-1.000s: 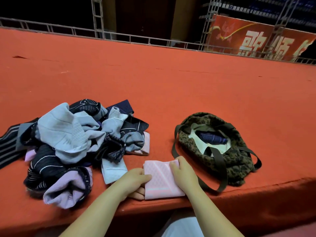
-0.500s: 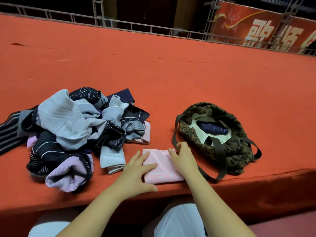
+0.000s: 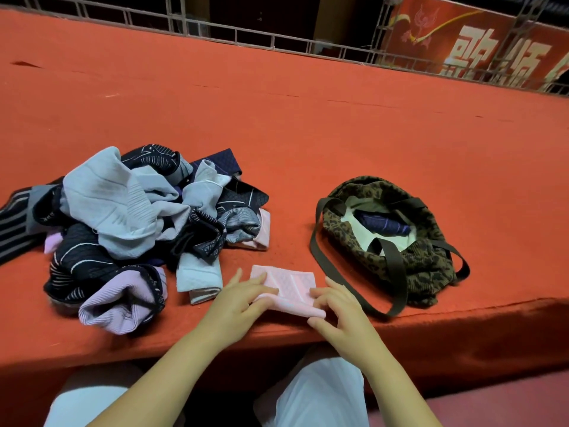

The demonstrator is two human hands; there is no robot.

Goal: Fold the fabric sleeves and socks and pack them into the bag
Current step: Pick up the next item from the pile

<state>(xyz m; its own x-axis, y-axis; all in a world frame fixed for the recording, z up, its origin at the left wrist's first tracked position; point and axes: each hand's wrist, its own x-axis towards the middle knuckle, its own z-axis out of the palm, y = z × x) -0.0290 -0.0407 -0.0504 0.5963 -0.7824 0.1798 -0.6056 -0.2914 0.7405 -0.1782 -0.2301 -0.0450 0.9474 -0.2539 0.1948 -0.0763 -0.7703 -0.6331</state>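
Where the orange-red felt covering the tabletop (image 3: 308, 143) drops over its near edge, the person's pale-clothed knees show below, and both bare forearms reach up from the bottom of the view. On the near strip of that felt lies the folded pink sleeve (image 3: 289, 291), a soft rectangle with a woven diamond texture and paler bands, its long axis running left to right and tilting slightly nearer at the right end. The left hand (image 3: 237, 303) rests on its left end with straight, spread fingers pressing the cloth flat; the right hand (image 3: 335, 306) meets its right end, fingers lightly bent with the tips on the fold (thumb near the lower corner), pinching nothing that I can make out. Just left sits a heap of unfolded sleeves and socks (image 3: 129, 223) in grey-blue, lilac and black with white lines. Right of the pink piece, the leopard-print bag (image 3: 425, 266) lies open, dark straps trailing toward the near edge, a navy folded item (image 3: 385, 226) inside on pale lining. Beyond the far edge runs a metal truss rail (image 3: 246, 35), with a red banner (image 3: 477, 41) bearing white characters at far right.
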